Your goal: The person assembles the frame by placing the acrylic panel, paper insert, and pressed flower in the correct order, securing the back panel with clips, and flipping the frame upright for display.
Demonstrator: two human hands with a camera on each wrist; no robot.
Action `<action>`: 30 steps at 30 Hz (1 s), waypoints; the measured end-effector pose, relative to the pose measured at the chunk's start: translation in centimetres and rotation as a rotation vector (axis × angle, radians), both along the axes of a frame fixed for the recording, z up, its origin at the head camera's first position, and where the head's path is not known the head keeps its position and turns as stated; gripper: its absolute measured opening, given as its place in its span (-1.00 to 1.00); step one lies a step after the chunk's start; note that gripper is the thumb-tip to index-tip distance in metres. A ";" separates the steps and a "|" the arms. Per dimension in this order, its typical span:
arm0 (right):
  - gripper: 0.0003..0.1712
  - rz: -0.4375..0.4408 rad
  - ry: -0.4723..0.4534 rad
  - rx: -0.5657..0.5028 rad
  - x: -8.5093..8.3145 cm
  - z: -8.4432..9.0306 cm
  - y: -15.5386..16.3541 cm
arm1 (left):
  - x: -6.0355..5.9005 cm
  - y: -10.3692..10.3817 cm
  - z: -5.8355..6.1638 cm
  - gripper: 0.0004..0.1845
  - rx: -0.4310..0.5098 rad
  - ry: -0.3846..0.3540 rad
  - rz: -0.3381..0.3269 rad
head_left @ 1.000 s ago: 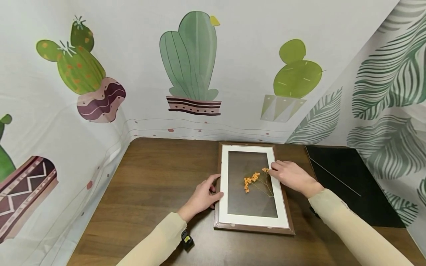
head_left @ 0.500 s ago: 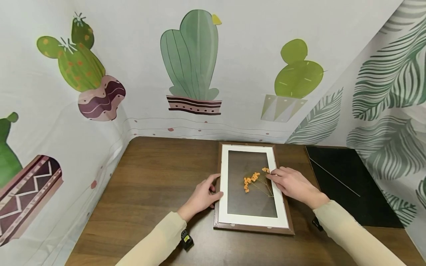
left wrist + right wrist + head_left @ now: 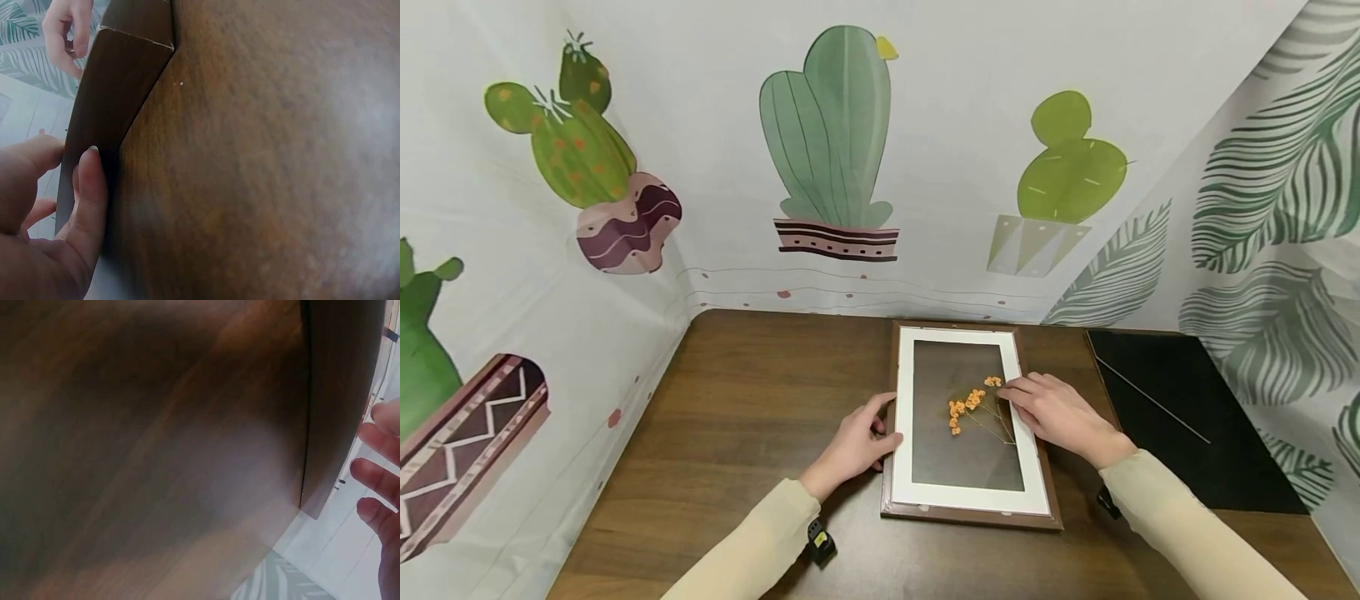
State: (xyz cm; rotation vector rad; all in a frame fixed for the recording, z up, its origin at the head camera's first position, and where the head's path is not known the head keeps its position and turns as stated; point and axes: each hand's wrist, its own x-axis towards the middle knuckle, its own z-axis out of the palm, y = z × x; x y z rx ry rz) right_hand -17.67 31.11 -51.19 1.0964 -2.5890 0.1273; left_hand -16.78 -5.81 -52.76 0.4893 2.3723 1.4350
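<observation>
Sprig [image 3: 974, 399], right of centre on the frame [image 3: 970, 518], is apparently being arranged by the right hand [image 3: 1060, 417] (whether pinched cannot be told); the frame's left edge is touched by the left hand [image 3: 853, 446], fingers apart. Next, gentle placement seems needed.

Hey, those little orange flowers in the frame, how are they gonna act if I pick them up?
Probably fragile: the orange flowers sit on very thin stems. Likely very light, being only a few small clusters. They might slide if brushed, as no fastening shows on the grey panel, though glue could be hidden.
</observation>
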 end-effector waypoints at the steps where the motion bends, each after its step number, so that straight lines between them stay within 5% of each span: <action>1: -0.62 0.001 0.001 0.005 0.0 0.0 -0.1 | 0.0 0.0 0.0 -0.29 -0.001 0.001 0.000; 15: -0.64 -0.054 -0.108 0.036 0.0 0.7 -0.7 | 0.1 0.1 -0.3 -0.30 -0.005 0.013 0.006; 30: -0.66 -0.045 -0.119 0.017 0.4 0.4 -0.8 | 0.2 0.2 -0.2 -0.31 -0.005 0.021 0.007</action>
